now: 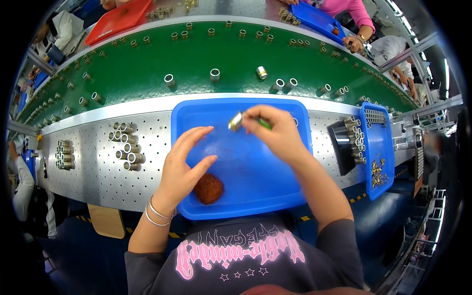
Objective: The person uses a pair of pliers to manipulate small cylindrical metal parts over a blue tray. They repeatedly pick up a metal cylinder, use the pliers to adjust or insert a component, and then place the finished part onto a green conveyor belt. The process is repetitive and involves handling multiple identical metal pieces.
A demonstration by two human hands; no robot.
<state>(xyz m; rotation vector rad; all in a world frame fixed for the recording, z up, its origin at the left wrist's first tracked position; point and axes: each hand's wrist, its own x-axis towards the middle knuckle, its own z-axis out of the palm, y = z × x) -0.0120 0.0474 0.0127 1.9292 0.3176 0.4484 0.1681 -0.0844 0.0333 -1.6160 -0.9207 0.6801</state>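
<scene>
My right hand [273, 129] is closed over the blue tray [246, 209]. At its fingertips is a short silver metal sleeve [236, 121] with a yellowish end, slightly blurred. A slim green item [265, 124] shows under the same hand; its kind is mostly hidden. Held apart from the sleeve, my left hand [184, 160] is open, thumb and fingers spread above the tray's left side. Below it rests a reddish-brown scouring pad [209, 189], round and fibrous. Part of another metal ring [295, 121] peeks out beyond my right hand.
Beyond the tray runs a green conveyor belt [191, 54] carrying many upright metal sleeves. Groups of sleeves [129, 147] stand on the perforated metal bench [98, 172] to the left. At right are a black stand [340, 147] and a smaller blue tray [376, 157] with brass-coloured bits. Co-workers sit across the belt.
</scene>
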